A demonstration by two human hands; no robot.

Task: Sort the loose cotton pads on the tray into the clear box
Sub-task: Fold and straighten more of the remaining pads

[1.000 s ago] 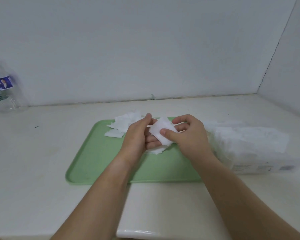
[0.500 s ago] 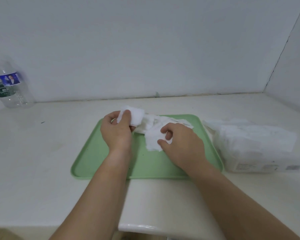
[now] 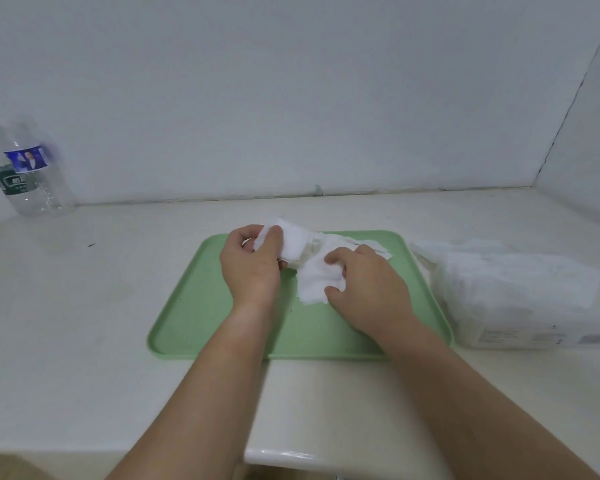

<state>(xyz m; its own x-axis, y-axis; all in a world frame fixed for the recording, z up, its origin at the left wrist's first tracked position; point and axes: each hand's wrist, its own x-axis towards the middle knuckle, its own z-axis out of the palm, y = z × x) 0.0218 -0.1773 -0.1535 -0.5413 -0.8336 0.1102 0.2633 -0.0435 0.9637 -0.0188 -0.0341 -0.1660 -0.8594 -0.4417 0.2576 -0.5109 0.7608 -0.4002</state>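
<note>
A light green tray (image 3: 201,306) lies on the white counter in front of me. White square cotton pads (image 3: 317,278) lie in a loose heap on its far half. My left hand (image 3: 253,265) grips a small stack of pads (image 3: 291,240) above the tray's far left part, thumb on top. My right hand (image 3: 367,289) pinches pads at the heap's near right side, fingers curled into them. The clear box (image 3: 513,299), filled with white pads, stands just right of the tray.
A clear plastic water bottle (image 3: 24,174) with a blue and green label stands at the far left by the wall. White walls close the counter at the back and right. The counter's front edge (image 3: 291,455) runs close below my forearms.
My hands have parted from holding one stack together. The left has carried its pads to the tray's far left; the right has dropped onto the heap and gathers pads there.
</note>
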